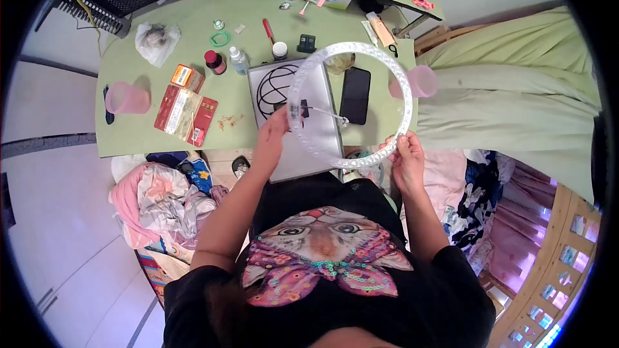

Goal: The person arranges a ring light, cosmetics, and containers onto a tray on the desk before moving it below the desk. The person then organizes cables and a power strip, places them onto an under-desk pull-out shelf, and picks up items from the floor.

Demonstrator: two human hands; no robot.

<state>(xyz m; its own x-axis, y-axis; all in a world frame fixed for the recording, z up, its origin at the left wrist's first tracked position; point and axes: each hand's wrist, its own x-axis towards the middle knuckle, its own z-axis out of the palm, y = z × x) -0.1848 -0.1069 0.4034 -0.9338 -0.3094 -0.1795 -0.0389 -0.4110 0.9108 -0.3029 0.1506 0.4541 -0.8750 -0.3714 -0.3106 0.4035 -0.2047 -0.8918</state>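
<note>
A large clear plastic ring (pixel 405 93) with a bumpy, studded band is held up over the front edge of the green table. Thumb and fingers of my right hand (pixel 407 158) pinch its lower right rim. On the opposite side, my left hand (pixel 274 138) is closed at the ring's left edge, its fingertips partly hidden behind the band. Through the ring I see a thin white rod (pixel 329 114) and a small dark block (pixel 305 109). Below lies a closed silver laptop (pixel 264 71) with a coiled black cable (pixel 265 93) on top. A dark phone (pixel 355 95) rests beside it.
Around the green table (pixel 238 138) stand a pink cup (pixel 129 98), another pink cup (pixel 424 81), a dark red bottle (pixel 215 62), a clear bottle (pixel 238 61) and a red box (pixel 186 115). Piled clothes (pixel 171 200) lie below left. Green curtain (pixel 509 90) hangs at right.
</note>
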